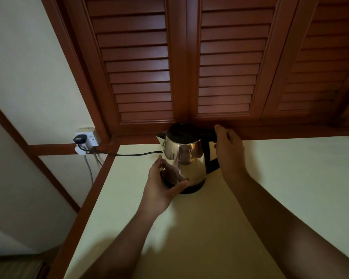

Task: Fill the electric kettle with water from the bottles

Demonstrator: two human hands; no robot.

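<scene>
One shiny steel kettle (186,158): left hand (161,188) cups it, right hand (230,152) grips handle (213,164).

A steel kettle (184,158) stands upright on the pale bench (280,178), lid closed. The left hand (161,188) cups its lower body and base — the right hand (229,152) grips the top of its handle (213,165). A black cord (133,154) runs leftward to a wall socket (88,136).

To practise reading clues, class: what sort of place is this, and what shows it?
Likely a hotel room or home tea corner: a steel electric kettle on a cream counter, its cord running to a wall socket, with louvred wooden doors behind.
</scene>
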